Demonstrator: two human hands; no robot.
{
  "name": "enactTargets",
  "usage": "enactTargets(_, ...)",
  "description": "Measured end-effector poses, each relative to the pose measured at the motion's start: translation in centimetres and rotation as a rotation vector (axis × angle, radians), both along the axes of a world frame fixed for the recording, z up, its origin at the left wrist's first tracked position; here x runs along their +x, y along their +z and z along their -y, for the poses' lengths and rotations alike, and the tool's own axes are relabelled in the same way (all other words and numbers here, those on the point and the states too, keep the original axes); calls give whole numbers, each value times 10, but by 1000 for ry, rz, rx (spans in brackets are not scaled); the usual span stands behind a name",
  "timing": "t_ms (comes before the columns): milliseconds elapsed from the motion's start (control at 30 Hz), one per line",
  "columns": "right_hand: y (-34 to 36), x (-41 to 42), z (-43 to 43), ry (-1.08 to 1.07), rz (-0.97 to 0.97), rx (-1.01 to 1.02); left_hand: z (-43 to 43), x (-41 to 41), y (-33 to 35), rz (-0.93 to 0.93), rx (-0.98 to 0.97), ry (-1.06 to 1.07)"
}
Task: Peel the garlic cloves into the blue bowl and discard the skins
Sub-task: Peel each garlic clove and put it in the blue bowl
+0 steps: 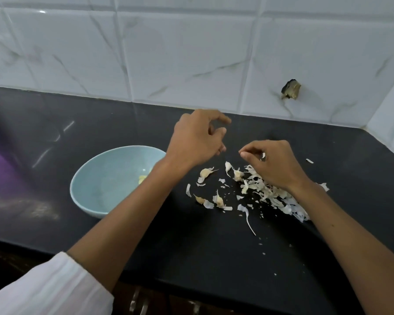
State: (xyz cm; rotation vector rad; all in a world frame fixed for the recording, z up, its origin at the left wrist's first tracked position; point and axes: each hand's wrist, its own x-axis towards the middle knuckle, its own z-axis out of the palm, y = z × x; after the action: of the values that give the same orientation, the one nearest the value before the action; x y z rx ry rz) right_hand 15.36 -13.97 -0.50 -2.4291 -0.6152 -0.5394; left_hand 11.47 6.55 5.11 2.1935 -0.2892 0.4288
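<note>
Far left: a purple blur, cannot identify. Pale blue round ceramic bowl (100, 183) sits on the black stone countertop (191, 246), left of centre; a few yellowish peeled garlic cloves (143, 177) lie against its right inner wall, partly hidden by the forearm. Left hand (193, 139) hovers just right of the bowl, clear of the counter, fingers loosely curled and slightly spread, holding nothing visible. Risk: this forearm crosses the bowl's near-right rim, so a careless sweep back could knock the bowl or tip it. Centre: four or so small unpeeled garlic cloves (205, 172) lie scattered on the counter among papery flakes, near the bowl but apart from it. Risk: they resemble the waste closely and could be swept away with it. Right hand (275, 162) is above the far edge of the heap of white papery garlic skins (275, 196), fingers curled, thumb and forefinger tips pressed together; a small white scrap of skin (263, 155) is caught among the fingers. Whether a clove is also held, cannot tell. Risk: skins are light and already strewn toward the near counter edge, so any draught or wrist brush could send them to the floor or into the bowl. Far right: a lone flake (309, 160).
</note>
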Motion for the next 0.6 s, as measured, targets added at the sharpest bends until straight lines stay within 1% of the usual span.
enactTargets(67, 3, 2, 4, 4, 6, -8, 11, 7, -3, -15, -16, -27)
enactTargets(133, 6, 2, 4, 5, 18, -24, 20, 13, -6, -82, -89, -53)
enactTargets(200, 8, 3, 3, 9, 27, -45, 28, 21, -10, -141, -139, -24)
enactTargets(267, 9, 3, 2, 25, 32, -81, 34, 28, -17, -152, -182, 30)
enactTargets(367, 4, 4, 1, 47, 51, -131, 42, 36, -29, -95, -282, 118)
enactTargets(500, -6, 5, -7, 78, -11, -225, 48, 43, -41, -5, -443, 216)
enactTargets(600, -11, 4, -18, 138, -50, -314, 47, 45, -50, 63, -470, 256)
